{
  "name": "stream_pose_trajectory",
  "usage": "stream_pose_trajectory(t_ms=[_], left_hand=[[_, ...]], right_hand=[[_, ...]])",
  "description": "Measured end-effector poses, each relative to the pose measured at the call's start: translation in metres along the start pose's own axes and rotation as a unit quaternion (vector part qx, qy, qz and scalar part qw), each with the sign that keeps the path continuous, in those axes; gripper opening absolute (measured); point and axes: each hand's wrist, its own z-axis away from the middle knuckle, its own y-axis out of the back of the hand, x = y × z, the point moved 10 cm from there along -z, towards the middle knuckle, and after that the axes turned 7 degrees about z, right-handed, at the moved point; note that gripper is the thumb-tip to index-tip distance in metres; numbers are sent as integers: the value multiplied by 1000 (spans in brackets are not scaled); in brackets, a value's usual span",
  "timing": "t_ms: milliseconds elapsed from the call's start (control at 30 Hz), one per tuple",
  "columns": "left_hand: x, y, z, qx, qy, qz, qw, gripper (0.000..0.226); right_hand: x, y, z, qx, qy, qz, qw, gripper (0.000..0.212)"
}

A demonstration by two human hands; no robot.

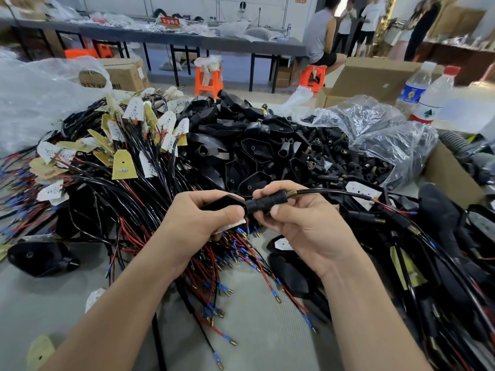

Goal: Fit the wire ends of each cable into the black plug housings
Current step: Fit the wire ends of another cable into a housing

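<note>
Above the table (267, 330), the left hand (198, 223) grips a flat black housing (225, 203), thumb curled over its top, fingers wrapped beneath. The right hand (302, 223) pinches a black plug sleeve (263, 203) between thumb and fingertips, touching the housing's end. Its cable (324, 192) arcs away rightward over a heap of cables.

Assembly workshop; heaped cables (112, 167), black housings (241, 145), long workbenches (160, 36)
</note>
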Motion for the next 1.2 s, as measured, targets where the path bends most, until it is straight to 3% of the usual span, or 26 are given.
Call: stream_pose_trajectory(t_ms=[167,267,433,633,767,900,1100,1200], left_hand=[[-2,-4,3,-43,32,14,998,17],[-6,-11,4,-49,55,48,996,25],[-7,-26,10,-67,91,144,983,36],[-8,-15,8,-33,78,101,991,23],[-8,-18,7,-68,66,63,993,19],[-6,-23,8,-102,62,76,990,24],[-7,-17,6,-75,48,84,992,44],[-5,-12,3,-33,31,88,995,42]], right_hand=[[-4,-7,2,-25,1,38,999,32],[-6,-17,3,-60,-12,-12,998,31],[-8,-18,0,-34,11,-97,995,30],[-8,-6,1,-13,9,33,999,31],[-2,-7,3,-38,-14,63,997,31],[-3,-12,2,-37,1,79,996,31],[3,-15,1,-30,-7,120,992,36],[4,-16,0,-20,-7,119,993,34]])
